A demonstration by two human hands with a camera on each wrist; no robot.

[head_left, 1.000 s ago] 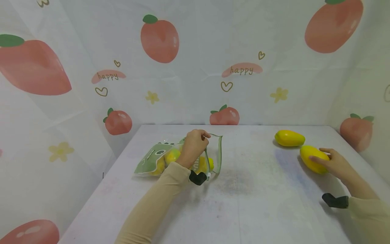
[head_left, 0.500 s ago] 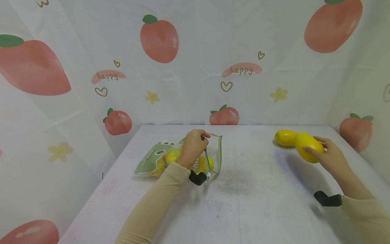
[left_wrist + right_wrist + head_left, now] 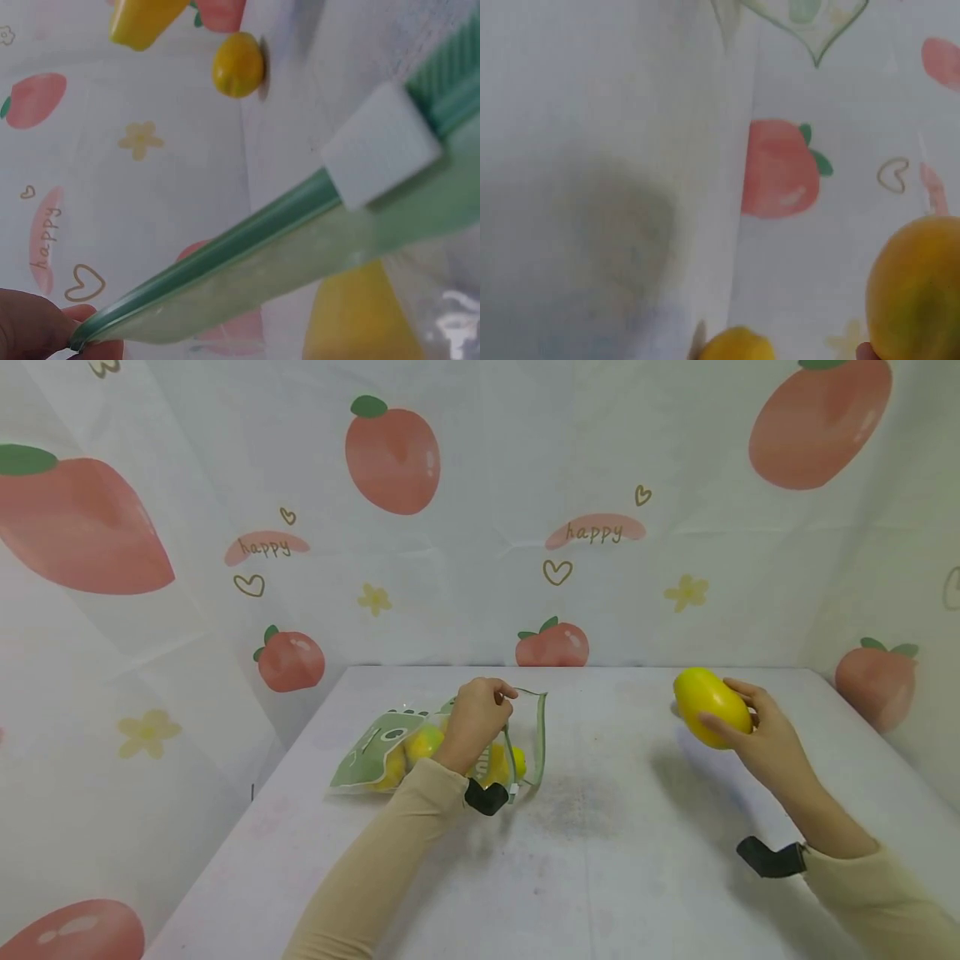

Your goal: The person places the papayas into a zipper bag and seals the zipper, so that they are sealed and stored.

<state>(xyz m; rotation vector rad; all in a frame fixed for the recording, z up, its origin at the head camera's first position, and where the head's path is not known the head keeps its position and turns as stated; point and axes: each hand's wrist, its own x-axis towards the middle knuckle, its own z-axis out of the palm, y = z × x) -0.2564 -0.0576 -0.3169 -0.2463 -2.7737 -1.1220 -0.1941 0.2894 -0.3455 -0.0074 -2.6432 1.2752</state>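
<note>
My left hand (image 3: 478, 718) pinches the top edge of a clear zip bag (image 3: 366, 758) with green trim and a green cartoon face. Several yellow and yellow-green fruits show through the bag's film. In the left wrist view, a white slider (image 3: 382, 146) sits on the green zip strip, and the fingers (image 3: 31, 330) grip the strip's far end. My right hand (image 3: 776, 747) holds an oblong yellow fruit (image 3: 705, 706) above the table, thumb in front and fingers behind. A second yellow fruit (image 3: 739, 346) lies on the table, almost wholly hidden behind the held one in the head view.
The white table (image 3: 600, 877) reaches back to a hanging cloth (image 3: 480, 568) printed with red fruits, hearts and "happy". More of this cloth stands at both sides. A black strap (image 3: 771, 858) sticks out at the right wrist, another (image 3: 486, 797) at the left.
My right hand has lifted the oblong yellow fruit off the table and carried it left and up, across the second fruit. The left hand and the bag have stayed in place.
</note>
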